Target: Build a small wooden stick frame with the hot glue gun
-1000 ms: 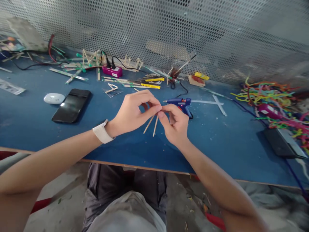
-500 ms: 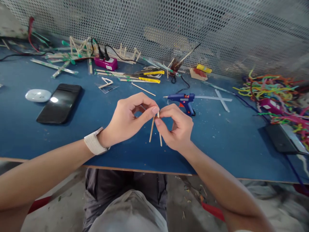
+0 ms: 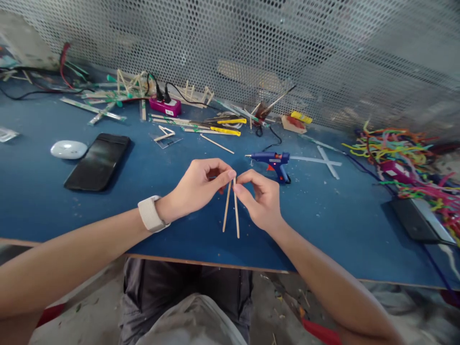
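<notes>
Two thin wooden sticks [image 3: 236,215] meet at their top ends and spread downward in a narrow V. Thumb and fingertips of my left hand [image 3: 204,184] pinch the sticks at the joined top. My right hand [image 3: 260,199] is closed in a pinch at the upper part of the right-hand stick, just below the tip. Behind my right hand lies a blue hot glue gun [image 3: 271,159] with a small red light lit and a clear glue stick in its back. A single loose wooden stick [image 3: 216,143] rests on the table beyond my left hand.
A black phone [image 3: 97,163] and a white mouse [image 3: 68,149] lie at left. Along the back are a purple power strip [image 3: 165,106], yellow-handled tools [image 3: 225,131] and stick frames [image 3: 127,84]. Coloured pipe cleaners [image 3: 384,148] are heaped at right on the blue table [image 3: 143,239].
Both hands stay together, still pinching the sticks, and more of the sticks' length shows beneath my fingers. The whole view has shifted slightly.
</notes>
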A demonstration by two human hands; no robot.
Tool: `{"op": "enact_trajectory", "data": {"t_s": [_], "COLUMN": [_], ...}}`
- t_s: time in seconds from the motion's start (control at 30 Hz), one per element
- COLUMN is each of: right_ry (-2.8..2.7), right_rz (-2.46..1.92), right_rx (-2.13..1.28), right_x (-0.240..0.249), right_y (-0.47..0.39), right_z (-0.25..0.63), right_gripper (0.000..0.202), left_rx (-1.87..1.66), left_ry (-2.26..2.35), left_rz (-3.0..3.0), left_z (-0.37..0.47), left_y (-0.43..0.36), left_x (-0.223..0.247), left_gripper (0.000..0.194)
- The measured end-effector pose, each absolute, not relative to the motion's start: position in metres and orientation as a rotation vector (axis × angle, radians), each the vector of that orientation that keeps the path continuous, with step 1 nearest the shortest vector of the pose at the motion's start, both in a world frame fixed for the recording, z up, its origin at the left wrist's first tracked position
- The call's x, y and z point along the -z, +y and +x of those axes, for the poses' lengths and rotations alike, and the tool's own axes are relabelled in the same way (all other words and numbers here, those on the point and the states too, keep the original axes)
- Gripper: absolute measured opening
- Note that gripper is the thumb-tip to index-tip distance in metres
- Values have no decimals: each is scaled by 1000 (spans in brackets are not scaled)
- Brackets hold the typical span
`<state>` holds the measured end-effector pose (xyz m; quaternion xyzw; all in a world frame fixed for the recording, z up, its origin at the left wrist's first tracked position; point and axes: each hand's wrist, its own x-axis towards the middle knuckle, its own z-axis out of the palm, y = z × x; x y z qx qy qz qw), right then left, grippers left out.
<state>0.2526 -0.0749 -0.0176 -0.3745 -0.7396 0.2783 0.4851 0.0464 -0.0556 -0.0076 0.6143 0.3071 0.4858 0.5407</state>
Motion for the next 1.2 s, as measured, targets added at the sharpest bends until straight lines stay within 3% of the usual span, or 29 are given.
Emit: {"op": "enact_trajectory", "data": {"t_s": [0.37,0.77,1.2], "right_ry": [-1701,-1584,-1528], "right_rz": [-1020,-992,-867], "right_rx": [-881,-1178,-1162], "right_x": [19,20,13], "right_y": [-65,-64,-70], "right_z": [250,249,241], "right_gripper": [24,38,48], "left_rx": [-1188,-1296,-1362], "left_ry": [737,640,673], "left_rz": [1328,1402,1598], "left_z": [49,45,44], "left_y": [-43,-38,-45], "left_x": [18,18,14], "left_gripper": [55,30,31]}}
